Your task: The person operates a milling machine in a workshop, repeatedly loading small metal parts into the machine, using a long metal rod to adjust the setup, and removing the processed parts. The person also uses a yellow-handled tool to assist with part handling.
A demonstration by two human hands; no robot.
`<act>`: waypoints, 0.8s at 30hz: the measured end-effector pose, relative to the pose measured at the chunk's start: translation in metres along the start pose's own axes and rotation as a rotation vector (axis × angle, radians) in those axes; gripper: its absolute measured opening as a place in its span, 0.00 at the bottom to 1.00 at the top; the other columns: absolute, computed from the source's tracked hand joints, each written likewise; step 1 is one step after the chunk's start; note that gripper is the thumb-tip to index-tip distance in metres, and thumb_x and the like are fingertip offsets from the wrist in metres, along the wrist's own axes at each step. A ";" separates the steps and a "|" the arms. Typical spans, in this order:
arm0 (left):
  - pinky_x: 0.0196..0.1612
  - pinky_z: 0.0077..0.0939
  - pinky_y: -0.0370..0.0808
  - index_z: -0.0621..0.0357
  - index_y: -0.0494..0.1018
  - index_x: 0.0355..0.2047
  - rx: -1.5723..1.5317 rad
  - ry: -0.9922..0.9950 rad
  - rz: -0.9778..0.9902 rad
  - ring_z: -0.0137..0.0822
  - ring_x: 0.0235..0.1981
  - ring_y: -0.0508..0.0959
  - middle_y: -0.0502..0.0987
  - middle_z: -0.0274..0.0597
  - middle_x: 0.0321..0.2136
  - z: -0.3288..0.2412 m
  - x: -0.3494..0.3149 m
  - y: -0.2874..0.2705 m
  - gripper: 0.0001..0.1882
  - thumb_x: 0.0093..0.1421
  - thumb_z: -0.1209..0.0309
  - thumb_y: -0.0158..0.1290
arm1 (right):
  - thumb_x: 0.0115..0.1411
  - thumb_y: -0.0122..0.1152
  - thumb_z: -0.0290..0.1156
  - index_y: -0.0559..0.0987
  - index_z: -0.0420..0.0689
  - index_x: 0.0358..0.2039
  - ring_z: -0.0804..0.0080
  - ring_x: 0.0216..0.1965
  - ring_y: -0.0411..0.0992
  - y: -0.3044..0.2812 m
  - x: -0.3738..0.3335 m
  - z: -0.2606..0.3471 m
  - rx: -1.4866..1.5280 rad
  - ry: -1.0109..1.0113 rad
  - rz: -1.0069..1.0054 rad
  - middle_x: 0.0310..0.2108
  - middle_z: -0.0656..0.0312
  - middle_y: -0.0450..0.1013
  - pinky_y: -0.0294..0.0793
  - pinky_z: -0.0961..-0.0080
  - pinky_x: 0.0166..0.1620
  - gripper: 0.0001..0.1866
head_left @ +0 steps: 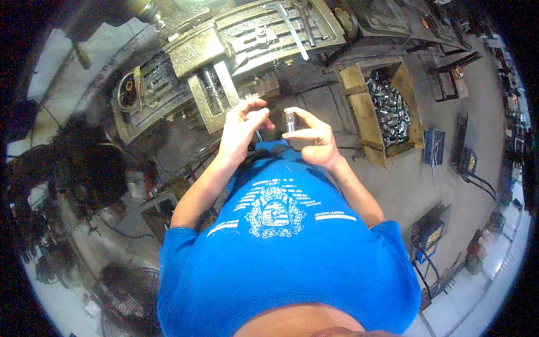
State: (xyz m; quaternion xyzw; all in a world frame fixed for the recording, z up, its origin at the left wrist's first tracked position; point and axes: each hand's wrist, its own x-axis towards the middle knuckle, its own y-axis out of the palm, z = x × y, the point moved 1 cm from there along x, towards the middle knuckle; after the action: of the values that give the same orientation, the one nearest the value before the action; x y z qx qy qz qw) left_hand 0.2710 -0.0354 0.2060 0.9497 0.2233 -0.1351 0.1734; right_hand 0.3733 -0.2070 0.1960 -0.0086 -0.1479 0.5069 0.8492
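Note:
In front of my chest, my right hand pinches a short, shiny metal cylinder between thumb and fingers, holding it upright. A dark hole or slot shows near its top. Close by on the left, my left hand has its fingers curled in toward the thumb, apart from the cylinder. A thin metal piece shows just below those fingers; whether they grip it I cannot tell. Beyond both hands stands an oily metalworking machine with a screw in its slide.
A caliper and a wrench-like tool lie on the machine's table. To the right, a wooden box holds several shiny metal parts, beside a blue container. A handwheel juts out at the left. A round fan-like grille stands lower left.

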 end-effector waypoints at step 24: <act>0.41 0.23 0.70 0.66 0.69 0.40 0.036 -0.033 0.082 0.30 0.31 0.76 0.76 0.43 0.27 0.004 -0.017 -0.006 0.13 0.52 0.77 0.49 | 0.30 0.52 0.24 0.80 0.41 0.30 0.54 0.51 0.65 -0.031 0.004 -0.001 -0.202 -0.009 0.014 0.51 0.46 0.63 0.63 0.70 0.52 0.21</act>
State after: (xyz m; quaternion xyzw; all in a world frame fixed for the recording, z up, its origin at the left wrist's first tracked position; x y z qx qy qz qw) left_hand 0.2525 -0.0383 0.2063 0.9586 0.1786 -0.1476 0.1652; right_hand 0.4025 -0.2183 0.2012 -0.0928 -0.2018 0.4953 0.8398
